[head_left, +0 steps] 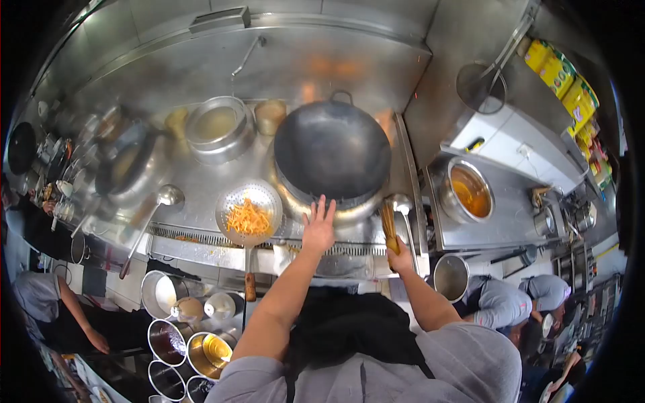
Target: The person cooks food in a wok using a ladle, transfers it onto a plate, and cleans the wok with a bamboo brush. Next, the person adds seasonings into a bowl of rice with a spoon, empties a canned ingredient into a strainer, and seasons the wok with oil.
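Note:
A large dark wok (332,148) sits on the burner in front of me, its inside bare. My left hand (319,232) reaches toward its near rim with fingers spread, holding nothing; whether the fingertips touch the rim I cannot tell. In my right hand (399,256) is a bamboo wok brush (389,228), held bristles up at the right of the burner. Beside it lies a metal ladle (401,203). Left of my left hand, a perforated strainer (232,195) with a wooden handle holds orange shredded food (248,218).
Another ladle (169,195) lies on the stove's left side, below a round metal pot (220,127). A steel pot of reddish liquid (470,191) stands on the right counter. Several seasoning containers (208,352) stand at lower left. Other people (504,302) work nearby on both sides.

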Demonstrator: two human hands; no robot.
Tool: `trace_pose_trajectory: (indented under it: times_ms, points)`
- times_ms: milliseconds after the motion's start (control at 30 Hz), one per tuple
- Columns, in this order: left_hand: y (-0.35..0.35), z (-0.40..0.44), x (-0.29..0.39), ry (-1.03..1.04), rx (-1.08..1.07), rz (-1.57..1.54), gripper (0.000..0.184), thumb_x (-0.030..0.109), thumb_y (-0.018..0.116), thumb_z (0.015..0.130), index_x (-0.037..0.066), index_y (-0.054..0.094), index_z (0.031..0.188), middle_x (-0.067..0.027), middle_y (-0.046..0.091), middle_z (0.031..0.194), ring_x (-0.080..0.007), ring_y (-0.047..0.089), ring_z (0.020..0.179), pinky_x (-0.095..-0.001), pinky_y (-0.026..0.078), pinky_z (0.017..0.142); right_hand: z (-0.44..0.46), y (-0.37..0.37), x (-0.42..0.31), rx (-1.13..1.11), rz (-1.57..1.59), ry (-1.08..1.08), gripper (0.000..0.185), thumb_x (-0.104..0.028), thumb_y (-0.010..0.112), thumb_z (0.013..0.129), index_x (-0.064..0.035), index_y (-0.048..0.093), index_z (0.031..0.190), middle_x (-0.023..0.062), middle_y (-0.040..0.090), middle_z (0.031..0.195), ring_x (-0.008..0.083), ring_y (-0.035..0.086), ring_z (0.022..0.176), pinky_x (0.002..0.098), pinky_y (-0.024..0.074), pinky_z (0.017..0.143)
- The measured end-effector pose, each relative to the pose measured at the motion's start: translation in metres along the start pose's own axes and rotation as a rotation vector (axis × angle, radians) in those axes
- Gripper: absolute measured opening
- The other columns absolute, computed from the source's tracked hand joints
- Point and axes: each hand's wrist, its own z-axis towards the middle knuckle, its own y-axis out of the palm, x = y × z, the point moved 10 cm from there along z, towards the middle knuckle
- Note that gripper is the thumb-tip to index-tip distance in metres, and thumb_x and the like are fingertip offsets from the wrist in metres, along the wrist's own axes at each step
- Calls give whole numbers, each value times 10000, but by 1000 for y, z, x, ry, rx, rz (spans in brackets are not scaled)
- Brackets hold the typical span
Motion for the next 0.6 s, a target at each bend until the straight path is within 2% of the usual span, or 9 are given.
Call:
trace_pose_trajectory:
  times_ms: [167, 233, 300, 367, 467, 500, 533, 567, 600]
  points:
    - [13, -19, 14, -50, 14, -42, 792, 137, 574, 822, 153, 162, 1498, -138, 44, 1570, -384, 177, 1414, -586, 200, 1110, -2, 22, 21, -123, -167, 29, 713, -367, 672, 792, -143, 394, 1409, 231, 611, 1154, 367, 618, 1024, 406, 499, 868]
    - [11, -46, 21, -71, -18, -39, 798, 135, 597, 812, 135, 181, 1492, -166, 92, 1560, -400, 189, 1406, -556, 233, 1108, -12, 12, 14, -228, -64, 73, 672, -359, 666, 799, -135, 423, 1383, 233, 609, 1157, 379, 599, 1054, 413, 485, 893]
    - [14, -79, 12, -21, 46, -138, 741, 137, 615, 812, 102, 263, 1463, -213, 146, 1535, -409, 233, 1386, -486, 281, 1103, -3, 6, 40, -124, -84, 34, 578, -326, 650, 814, -130, 484, 1333, 240, 615, 1122, 354, 612, 1015, 415, 478, 892]
    - [10, -134, 1, -65, 133, -312, 677, 106, 616, 801, 69, 342, 1419, -265, 245, 1483, -412, 299, 1351, -422, 319, 1087, -11, -18, 59, 12, -40, -53, 540, -300, 649, 815, -135, 510, 1310, 253, 587, 1159, 343, 608, 1003, 421, 472, 894]
    - [39, -242, -38, -255, 169, -253, 576, 68, 603, 789, 41, 444, 1342, -274, 364, 1416, -416, 369, 1305, -401, 334, 1077, -61, -69, 95, 85, -252, -45, 591, -290, 662, 808, -152, 457, 1346, 241, 564, 1170, 359, 592, 1022, 426, 465, 900]
    - [63, -287, -56, -355, 114, -291, 551, 75, 608, 785, 21, 468, 1316, -266, 351, 1428, -410, 373, 1304, -400, 343, 1068, -79, -81, 112, 120, -376, -78, 610, -292, 664, 808, -154, 436, 1356, 233, 562, 1169, 376, 585, 1031, 434, 460, 906]
    - [98, -338, -79, -274, 139, -209, 533, 72, 609, 778, 19, 482, 1293, -260, 383, 1408, -398, 396, 1291, -405, 365, 1050, -90, -79, 151, 115, -371, -84, 610, -292, 664, 808, -154, 436, 1356, 233, 562, 1169, 376, 585, 1031, 434, 460, 906]
    - [117, -386, -82, -520, -8, -165, 478, 89, 621, 765, 20, 529, 1229, -251, 433, 1372, -384, 435, 1264, -417, 397, 1016, -93, -72, 197, 154, -273, -196, 617, -309, 663, 820, -155, 410, 1360, 206, 578, 1129, 356, 600, 989, 442, 479, 863]
    - [168, -434, -111, -577, -76, -162, 435, 137, 639, 750, 32, 570, 1166, -238, 528, 1267, -389, 487, 1210, -440, 420, 986, -98, -70, 219, 190, -173, -304, 625, -326, 661, 831, -156, 384, 1365, 180, 594, 1089, 336, 616, 948, 449, 498, 820]
